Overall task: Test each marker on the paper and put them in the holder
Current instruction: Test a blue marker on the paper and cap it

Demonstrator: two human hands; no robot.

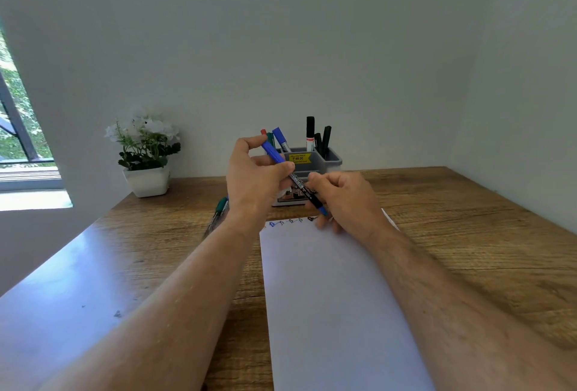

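Left hand (256, 172) fingers pinch the blue marker (293, 176) up over the paper (337, 297) | right hand (343, 197) fingers curl round its low end, I think to cap it | holder (331, 157) waits behind

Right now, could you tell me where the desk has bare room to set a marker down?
Bare wood lies right of the paper, out to the wall, and between the plant pot and the left forearm. It is crowded at the paper's far edge: both hands, the blue marker, the holder and a green marker.
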